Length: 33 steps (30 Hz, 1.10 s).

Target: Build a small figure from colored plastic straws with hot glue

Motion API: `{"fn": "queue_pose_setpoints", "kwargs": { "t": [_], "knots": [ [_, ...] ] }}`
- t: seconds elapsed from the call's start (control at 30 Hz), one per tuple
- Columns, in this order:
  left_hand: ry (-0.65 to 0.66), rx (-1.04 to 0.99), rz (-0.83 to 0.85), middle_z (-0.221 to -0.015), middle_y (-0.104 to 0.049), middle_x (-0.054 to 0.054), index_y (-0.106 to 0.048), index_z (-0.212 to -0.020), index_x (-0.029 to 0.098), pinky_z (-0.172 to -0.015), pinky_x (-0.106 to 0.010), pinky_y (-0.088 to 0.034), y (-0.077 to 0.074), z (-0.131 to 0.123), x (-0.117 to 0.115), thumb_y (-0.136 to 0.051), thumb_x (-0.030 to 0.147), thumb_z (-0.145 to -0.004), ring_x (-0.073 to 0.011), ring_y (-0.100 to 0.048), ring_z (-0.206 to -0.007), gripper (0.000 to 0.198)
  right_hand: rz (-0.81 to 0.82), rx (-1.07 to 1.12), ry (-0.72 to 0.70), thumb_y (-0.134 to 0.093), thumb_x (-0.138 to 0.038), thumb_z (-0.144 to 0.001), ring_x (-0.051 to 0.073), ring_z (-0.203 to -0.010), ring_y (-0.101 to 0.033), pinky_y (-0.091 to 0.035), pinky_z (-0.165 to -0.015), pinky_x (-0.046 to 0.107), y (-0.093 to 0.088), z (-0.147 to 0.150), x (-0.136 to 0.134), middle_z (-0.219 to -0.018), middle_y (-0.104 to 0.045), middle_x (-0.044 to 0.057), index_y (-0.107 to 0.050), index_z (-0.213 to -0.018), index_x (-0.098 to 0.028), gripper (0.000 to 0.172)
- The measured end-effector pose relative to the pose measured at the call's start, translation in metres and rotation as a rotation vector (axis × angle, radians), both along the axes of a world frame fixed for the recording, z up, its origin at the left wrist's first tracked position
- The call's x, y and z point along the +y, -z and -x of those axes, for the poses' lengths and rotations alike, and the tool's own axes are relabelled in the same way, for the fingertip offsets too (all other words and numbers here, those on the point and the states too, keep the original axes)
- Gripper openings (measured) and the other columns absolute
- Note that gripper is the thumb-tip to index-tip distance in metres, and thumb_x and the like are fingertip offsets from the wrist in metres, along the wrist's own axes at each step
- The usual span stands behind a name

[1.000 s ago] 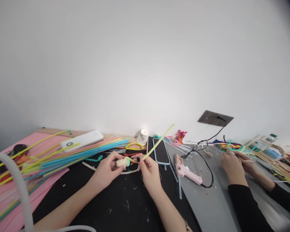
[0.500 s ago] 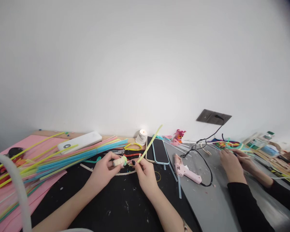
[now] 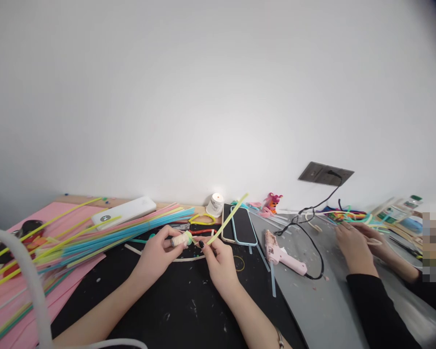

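Observation:
My left hand (image 3: 159, 252) is closed on a small cream spool (image 3: 180, 239) with a green end, held over the black mat (image 3: 174, 300). My right hand (image 3: 218, 259) pinches a long yellow-green strip (image 3: 228, 219) close to the spool; the strip slants up and to the right, over two phones (image 3: 241, 226). The two hands almost touch each other at the spool.
A fan of coloured straws (image 3: 94, 235) lies on pink paper (image 3: 10, 291) at the left, with a white power bank (image 3: 124, 213). A lit candle (image 3: 215, 204) stands by the wall. A pink glue gun (image 3: 281, 253) lies on the grey mat; another person's hands (image 3: 356, 247) work at the right.
The free end of the yellow-green strip has swung lower and leftward, then risen slightly. Both hands stay together at the spool.

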<state>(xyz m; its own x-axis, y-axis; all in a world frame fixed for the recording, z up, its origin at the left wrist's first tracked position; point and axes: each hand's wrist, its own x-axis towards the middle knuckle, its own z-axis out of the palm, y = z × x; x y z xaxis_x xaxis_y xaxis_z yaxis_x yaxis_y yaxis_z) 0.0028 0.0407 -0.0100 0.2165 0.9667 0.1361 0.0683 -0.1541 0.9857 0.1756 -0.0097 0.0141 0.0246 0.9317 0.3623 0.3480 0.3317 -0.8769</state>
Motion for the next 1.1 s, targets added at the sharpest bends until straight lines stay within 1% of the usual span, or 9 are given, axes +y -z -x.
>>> {"fn": "queue_pose_setpoints", "kwargs": {
  "t": [0.2,0.27,0.43,0.53,0.6,0.7,0.73,0.9,1.1],
  "knots": [
    [0.014,-0.008,0.017,-0.094,-0.070,-0.005,-0.050,-0.080,0.020,-0.079,-0.038,-0.057,-0.003,0.000,0.000,-0.068,0.032,-0.074,-0.0262,-0.072,-0.089,0.023,0.012,0.005,0.016,-0.051,-0.021,-0.089,0.021,-0.082,-0.068,-0.051,-0.071,0.028,0.006,0.001,0.002,-0.094,-0.074,0.007,-0.072,-0.095,-0.020,0.022],
    [0.014,-0.014,0.027,-0.093,-0.070,-0.005,-0.049,-0.080,0.020,-0.079,-0.039,-0.057,-0.005,0.000,0.000,-0.067,0.031,-0.075,-0.0254,-0.072,-0.086,0.022,-0.001,0.015,0.009,-0.050,-0.019,-0.088,0.021,-0.083,-0.068,-0.051,-0.070,0.028,0.007,0.001,0.003,-0.095,-0.074,0.007,-0.071,-0.093,-0.020,0.021],
    [0.034,-0.011,0.031,-0.092,-0.068,-0.004,-0.049,-0.080,0.020,-0.077,-0.036,-0.056,-0.007,-0.001,-0.002,-0.066,0.028,-0.075,-0.0236,-0.071,-0.086,0.019,-0.039,-0.016,-0.011,-0.052,-0.011,-0.083,0.020,-0.094,-0.067,-0.050,-0.085,0.031,0.010,-0.001,0.004,-0.098,-0.072,0.006,-0.069,-0.093,-0.021,0.021],
    [0.060,-0.002,0.044,-0.094,-0.067,-0.005,-0.050,-0.081,0.020,-0.076,-0.034,-0.056,-0.007,-0.001,-0.004,-0.065,0.027,-0.075,-0.0225,-0.070,-0.085,0.017,-0.067,-0.053,0.017,-0.057,-0.010,-0.081,0.020,-0.093,-0.067,-0.050,-0.085,0.032,0.011,-0.002,0.005,-0.095,-0.072,0.005,-0.069,-0.092,-0.021,0.019],
    [0.091,0.010,0.041,-0.095,-0.067,-0.005,-0.051,-0.082,0.020,-0.075,-0.034,-0.055,-0.007,-0.002,-0.005,-0.064,0.027,-0.077,-0.0218,-0.069,-0.085,0.015,-0.097,-0.061,0.017,-0.058,-0.008,-0.080,0.019,-0.090,-0.066,-0.051,-0.080,0.030,0.011,-0.002,0.006,-0.094,-0.072,0.005,-0.069,-0.090,-0.021,0.020],
    [0.137,0.027,0.030,-0.096,-0.066,-0.005,-0.053,-0.083,0.020,-0.075,-0.033,-0.055,-0.006,-0.002,-0.007,-0.062,0.027,-0.078,-0.0208,-0.069,-0.083,0.013,-0.157,-0.065,0.003,-0.057,-0.007,-0.080,0.018,-0.085,-0.066,-0.051,-0.070,0.026,0.009,-0.002,0.006,-0.092,-0.073,0.005,-0.070,-0.087,-0.021,0.020],
    [0.144,0.028,0.029,-0.097,-0.066,-0.005,-0.053,-0.084,0.020,-0.075,-0.033,-0.055,-0.005,-0.003,-0.007,-0.062,0.027,-0.079,-0.0206,-0.069,-0.083,0.013,-0.175,-0.065,0.004,-0.057,-0.006,-0.080,0.018,-0.084,-0.065,-0.051,-0.069,0.025,0.009,-0.002,0.006,-0.090,-0.072,0.005,-0.070,-0.085,-0.021,0.020],
    [0.117,0.005,0.044,-0.100,-0.065,-0.006,-0.053,-0.083,0.019,-0.074,-0.033,-0.056,-0.005,-0.004,-0.008,-0.063,0.029,-0.077,-0.0214,-0.069,-0.083,0.016,-0.223,-0.043,-0.003,-0.056,-0.006,-0.082,0.018,-0.087,-0.066,-0.052,-0.079,0.030,0.008,-0.002,0.006,-0.087,-0.072,0.007,-0.067,-0.080,-0.019,0.017],
    [0.114,0.019,0.037,-0.099,-0.066,-0.007,-0.053,-0.083,0.019,-0.074,-0.033,-0.056,-0.005,-0.003,-0.008,-0.064,0.030,-0.077,-0.0220,-0.069,-0.083,0.016,-0.168,-0.097,-0.025,-0.051,-0.006,-0.084,0.019,-0.089,-0.065,-0.051,-0.078,0.031,0.005,-0.003,0.004,-0.089,-0.070,0.007,-0.062,-0.078,-0.019,0.019]
  ]
}}
